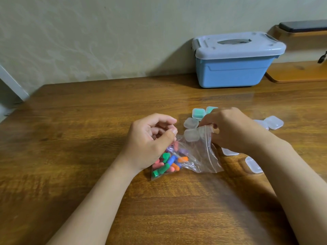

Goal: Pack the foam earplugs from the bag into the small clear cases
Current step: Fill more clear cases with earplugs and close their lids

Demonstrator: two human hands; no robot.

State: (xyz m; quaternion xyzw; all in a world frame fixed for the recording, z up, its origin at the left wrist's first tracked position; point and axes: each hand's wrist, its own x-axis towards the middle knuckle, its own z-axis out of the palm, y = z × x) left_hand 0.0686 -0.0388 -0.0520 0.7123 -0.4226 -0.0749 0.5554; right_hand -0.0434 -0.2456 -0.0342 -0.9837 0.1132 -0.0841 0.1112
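A blue storage box [233, 71] with a pale lid and a folded handle stood in the upper right of the frame, on the back of the wooden desk [88, 121] and against the patterned wall [88, 41]. At the right edge was a wooden shelf [300, 73], with a dark flat object [304, 26] on its upper ledge.

The clear cases [274, 122] lay scattered right of centre. Two with teal contents [198, 113] sat at the back of the group. Plain ones lay just beside them, behind the right wrist and toward the lower right. One case [192, 137] sat at the bag's upper edge, between the two hands. Whether it lay inside the film or behind it could not be told.

The bag [203, 156], clear and crumpled, lay at the centre of the frame on the desk. Its top edge was stretched left to right between the hands, and its body sagged toward the lower edge of the frame. The earplugs [168, 163], green, blue, orange, pink and purple, were bunched in its lower left corner, pointing every way, partly hidden by the left palm.

The left hand [150, 138] had its grip closed, thumb against fingers, pinching the bag's left top edge. The right hand [235, 128] curled over from the right, and its grip pinched the bag's right top edge. It covered several cases behind it.
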